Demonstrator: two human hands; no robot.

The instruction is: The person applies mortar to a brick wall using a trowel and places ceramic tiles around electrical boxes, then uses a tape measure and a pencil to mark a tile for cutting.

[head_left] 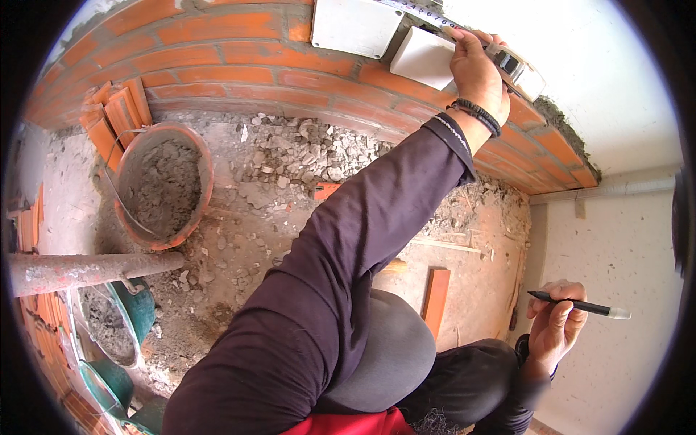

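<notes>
My left hand is stretched out to the top of the orange brick wall, closed around a tape measure. Its marked blade runs leftward from the case along the top of the wall, past two white box-like pieces. One is a flat plate with small screws or holes near its corners; the other is a plain white block just below my fingers. Lower right, my right hand pinches a black pencil-like marker with a white end, its dark point facing left, away from the wall.
A bucket of grey mortar stands on the rubble-strewn floor, near stacked bricks. Left of me are a thick pole and green buckets. A loose brick lies beside my knee; a pale wall rises at right.
</notes>
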